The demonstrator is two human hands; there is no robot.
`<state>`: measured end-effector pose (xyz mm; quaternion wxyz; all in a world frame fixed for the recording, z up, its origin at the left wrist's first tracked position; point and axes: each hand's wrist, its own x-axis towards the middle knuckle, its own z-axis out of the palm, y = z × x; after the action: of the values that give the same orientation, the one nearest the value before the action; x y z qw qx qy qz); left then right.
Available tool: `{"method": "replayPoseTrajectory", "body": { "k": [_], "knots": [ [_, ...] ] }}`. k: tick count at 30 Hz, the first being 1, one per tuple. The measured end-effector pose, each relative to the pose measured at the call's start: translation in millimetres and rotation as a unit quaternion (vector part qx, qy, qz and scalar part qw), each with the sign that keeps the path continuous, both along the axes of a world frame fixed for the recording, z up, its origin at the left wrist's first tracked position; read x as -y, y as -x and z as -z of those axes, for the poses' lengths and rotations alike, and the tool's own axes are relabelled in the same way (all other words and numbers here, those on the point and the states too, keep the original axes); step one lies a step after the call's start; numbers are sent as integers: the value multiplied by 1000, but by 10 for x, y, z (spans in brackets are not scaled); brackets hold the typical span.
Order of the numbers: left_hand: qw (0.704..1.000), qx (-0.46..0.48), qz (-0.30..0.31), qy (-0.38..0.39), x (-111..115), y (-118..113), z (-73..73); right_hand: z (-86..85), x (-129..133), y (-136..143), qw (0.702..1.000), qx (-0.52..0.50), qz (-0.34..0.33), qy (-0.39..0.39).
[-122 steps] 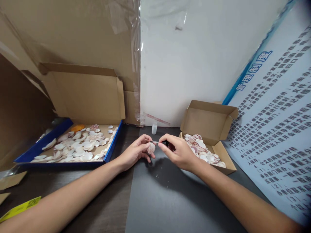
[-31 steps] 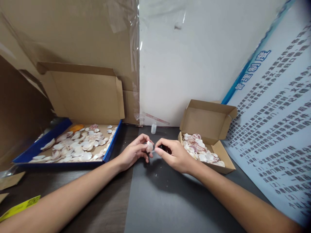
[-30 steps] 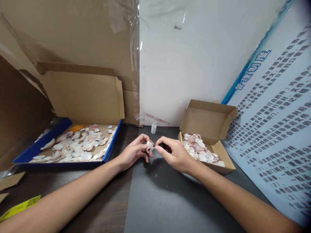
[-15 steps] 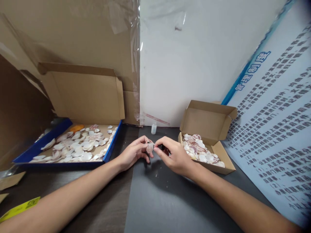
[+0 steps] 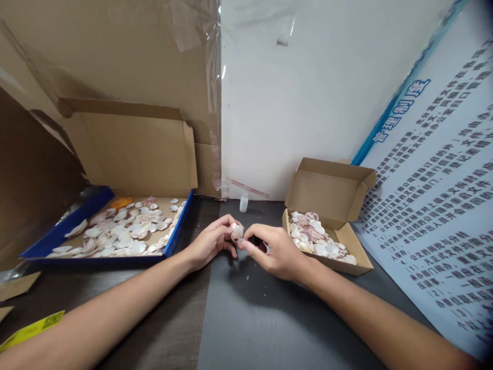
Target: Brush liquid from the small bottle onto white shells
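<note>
My left hand [image 5: 214, 241] pinches a small pale pinkish shell [image 5: 236, 233] above the dark mat. Close against that shell's right side is my right hand [image 5: 271, 248], its thumb and index fingertips drawn near each other; whatever may be between them is too small to name. A small translucent white bottle [image 5: 244, 203] stands upright behind both hands. On the left, a blue-edged box [image 5: 177, 234] holds many white and pink shells [image 5: 123, 234]. On the right, a smaller brown box [image 5: 356, 246] holds more shells [image 5: 321, 241].
Both boxes have raised cardboard lids at the back. Tiny white bits [image 5: 247, 278] lie on the grey mat [image 5: 246, 329]. A yellow label [image 5: 33, 330] is by my left forearm. A printed sheet [image 5: 431, 205] leans at the right, and a white panel [image 5: 285, 118] stands behind.
The held shell has turned, showing a different face. My right fingertips have shifted slightly lower and left along it, and the dark thing near them no longer shows.
</note>
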<state>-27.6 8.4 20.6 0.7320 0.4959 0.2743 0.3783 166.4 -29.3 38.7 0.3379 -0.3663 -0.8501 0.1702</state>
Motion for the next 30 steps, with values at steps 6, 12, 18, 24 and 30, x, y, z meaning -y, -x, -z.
{"method": "replayPoseTrajectory", "body": {
  "k": [6,12,18,24,30],
  "knots": [
    [1000,-11,-5,5,-1,-18,-6,-6,-17,-6,999,-7,27,-16],
    [1000,-17,1,4,-12,-20,-5,-10,-9,-10,999,-29,34,-24],
    [1000,1,-1,1,-3,-14,-1,4,-9,-9,1000,13,-26,9],
    [1000,-21,1,2,-7,-8,1,21,-39,-11,997,5,67,-28],
    [1000,-29,2,0,-12,-13,12,-5,-31,-19,998,10,57,-25]
  ]
}}
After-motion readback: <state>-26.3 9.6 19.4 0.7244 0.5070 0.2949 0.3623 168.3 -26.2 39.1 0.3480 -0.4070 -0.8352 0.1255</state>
